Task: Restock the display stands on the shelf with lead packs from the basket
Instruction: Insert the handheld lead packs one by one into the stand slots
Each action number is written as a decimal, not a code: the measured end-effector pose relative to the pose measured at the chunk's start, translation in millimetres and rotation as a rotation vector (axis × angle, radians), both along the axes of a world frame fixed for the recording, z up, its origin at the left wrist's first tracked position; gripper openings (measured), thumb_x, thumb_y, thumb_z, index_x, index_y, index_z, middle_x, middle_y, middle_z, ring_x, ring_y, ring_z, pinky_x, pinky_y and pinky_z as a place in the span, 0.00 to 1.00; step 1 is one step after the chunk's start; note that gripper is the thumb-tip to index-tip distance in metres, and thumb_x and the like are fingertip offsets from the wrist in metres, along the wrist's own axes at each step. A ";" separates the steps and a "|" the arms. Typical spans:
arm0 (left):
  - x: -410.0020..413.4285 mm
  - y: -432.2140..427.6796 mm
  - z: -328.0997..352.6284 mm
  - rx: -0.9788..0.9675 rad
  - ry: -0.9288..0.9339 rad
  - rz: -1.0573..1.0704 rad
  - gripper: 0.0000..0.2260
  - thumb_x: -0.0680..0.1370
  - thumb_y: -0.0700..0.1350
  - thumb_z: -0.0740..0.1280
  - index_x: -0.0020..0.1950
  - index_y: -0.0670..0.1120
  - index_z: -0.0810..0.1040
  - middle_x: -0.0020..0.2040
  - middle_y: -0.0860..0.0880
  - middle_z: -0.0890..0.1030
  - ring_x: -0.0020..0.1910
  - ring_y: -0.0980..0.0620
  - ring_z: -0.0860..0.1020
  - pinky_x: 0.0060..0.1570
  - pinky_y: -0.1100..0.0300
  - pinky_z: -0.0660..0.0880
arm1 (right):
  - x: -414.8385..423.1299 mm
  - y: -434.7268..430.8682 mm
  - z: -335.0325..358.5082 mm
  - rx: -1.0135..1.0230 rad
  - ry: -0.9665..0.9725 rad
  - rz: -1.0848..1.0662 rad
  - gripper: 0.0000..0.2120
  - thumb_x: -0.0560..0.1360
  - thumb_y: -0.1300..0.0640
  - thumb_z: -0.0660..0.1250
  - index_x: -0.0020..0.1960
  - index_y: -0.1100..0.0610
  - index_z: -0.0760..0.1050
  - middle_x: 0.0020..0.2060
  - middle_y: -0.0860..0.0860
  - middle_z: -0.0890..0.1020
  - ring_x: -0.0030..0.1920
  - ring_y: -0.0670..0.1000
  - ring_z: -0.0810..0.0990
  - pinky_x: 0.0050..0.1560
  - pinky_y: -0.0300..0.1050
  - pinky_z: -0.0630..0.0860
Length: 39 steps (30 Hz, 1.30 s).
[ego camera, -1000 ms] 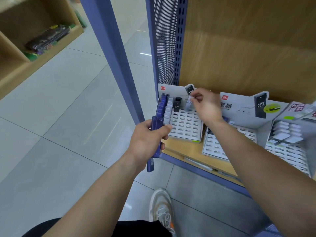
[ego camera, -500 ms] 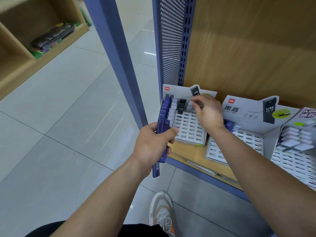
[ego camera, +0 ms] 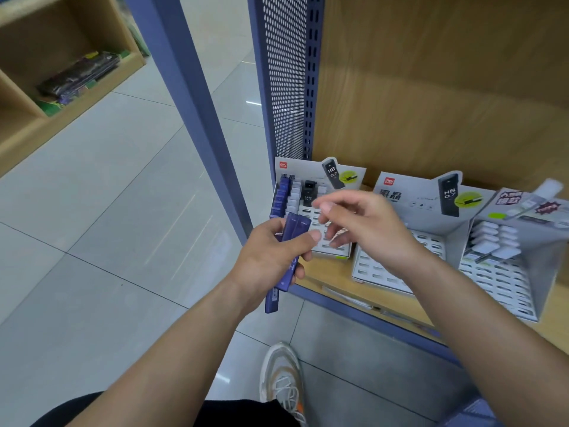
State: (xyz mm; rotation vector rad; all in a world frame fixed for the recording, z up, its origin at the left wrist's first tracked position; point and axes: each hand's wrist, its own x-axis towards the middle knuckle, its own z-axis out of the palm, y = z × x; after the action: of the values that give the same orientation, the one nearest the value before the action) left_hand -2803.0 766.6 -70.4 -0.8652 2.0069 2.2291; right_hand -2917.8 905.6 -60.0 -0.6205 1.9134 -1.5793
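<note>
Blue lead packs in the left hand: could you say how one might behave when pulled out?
Probably stiff: the lead packs jut straight past the left hand. Likely light, since several fit one grip. Their smooth-looking plastic may slip.

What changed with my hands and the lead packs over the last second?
The right hand let go of the pack it was slotting into the back row of the left display stand and drew back toward the left hand, now empty with fingers loose. The left hand still grips its bundle of blue lead packs; the stand stayed put.
</note>
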 end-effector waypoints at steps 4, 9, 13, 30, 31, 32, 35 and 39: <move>1.7 10.1 6.7 -0.009 0.010 -0.092 0.11 0.75 0.47 0.76 0.52 0.45 0.78 0.33 0.48 0.78 0.25 0.50 0.73 0.25 0.61 0.72 | 6.5 13.2 24.3 0.050 -0.145 0.145 0.08 0.79 0.57 0.68 0.51 0.62 0.81 0.36 0.54 0.82 0.34 0.50 0.78 0.35 0.42 0.77; 2.0 17.1 14.9 -0.003 0.021 -0.144 0.12 0.75 0.48 0.76 0.53 0.45 0.78 0.33 0.47 0.78 0.25 0.50 0.74 0.26 0.61 0.73 | 8.3 21.6 34.7 0.150 -0.162 0.166 0.07 0.76 0.57 0.72 0.50 0.59 0.78 0.33 0.52 0.82 0.32 0.48 0.78 0.33 0.41 0.78; 1.3 20.8 16.0 -0.011 0.019 -0.140 0.18 0.70 0.54 0.77 0.53 0.46 0.78 0.34 0.48 0.79 0.26 0.50 0.76 0.27 0.60 0.74 | 9.2 23.0 32.9 0.115 -0.199 0.120 0.04 0.76 0.61 0.72 0.48 0.62 0.78 0.31 0.53 0.81 0.31 0.48 0.79 0.31 0.39 0.77; -4.7 3.9 13.7 -0.012 0.040 0.103 0.11 0.73 0.49 0.78 0.43 0.45 0.78 0.34 0.50 0.76 0.24 0.53 0.66 0.24 0.62 0.66 | 7.7 33.7 4.4 -0.144 -0.317 -0.264 0.05 0.78 0.66 0.67 0.44 0.60 0.77 0.33 0.59 0.82 0.30 0.52 0.79 0.33 0.43 0.78; -4.6 2.6 14.0 -0.004 0.046 0.124 0.11 0.73 0.48 0.78 0.44 0.45 0.79 0.34 0.50 0.76 0.24 0.53 0.65 0.24 0.62 0.66 | 9.6 34.5 2.5 -0.148 -0.322 -0.261 0.05 0.78 0.67 0.66 0.45 0.60 0.76 0.33 0.58 0.82 0.30 0.53 0.78 0.32 0.43 0.78; -4.5 1.4 14.3 -0.007 0.048 0.141 0.10 0.73 0.47 0.78 0.45 0.44 0.80 0.34 0.50 0.77 0.24 0.53 0.65 0.24 0.62 0.66 | 11.3 35.9 0.7 -0.141 -0.315 -0.237 0.05 0.78 0.68 0.65 0.47 0.59 0.76 0.32 0.58 0.81 0.30 0.53 0.78 0.33 0.44 0.77; -3.5 -2.3 13.3 -0.056 0.047 0.181 0.11 0.72 0.48 0.79 0.46 0.42 0.82 0.33 0.49 0.77 0.24 0.53 0.66 0.23 0.62 0.68 | 14.9 42.5 1.2 -0.036 -0.221 -0.005 0.14 0.78 0.70 0.62 0.57 0.55 0.78 0.32 0.55 0.80 0.33 0.55 0.77 0.36 0.48 0.77; -1.3 -2.4 10.7 -0.109 0.040 0.145 0.14 0.72 0.49 0.78 0.47 0.40 0.82 0.32 0.47 0.74 0.24 0.52 0.66 0.24 0.60 0.67 | 23.6 31.2 8.7 0.132 -0.135 0.240 0.13 0.80 0.66 0.63 0.61 0.54 0.78 0.32 0.54 0.81 0.36 0.55 0.79 0.39 0.49 0.76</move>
State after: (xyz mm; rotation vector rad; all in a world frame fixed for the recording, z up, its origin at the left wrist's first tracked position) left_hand -2804.4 764.2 -59.7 -1.0161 2.1676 2.2435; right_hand -2894.2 936.8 -51.3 -0.6432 1.7550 -1.3012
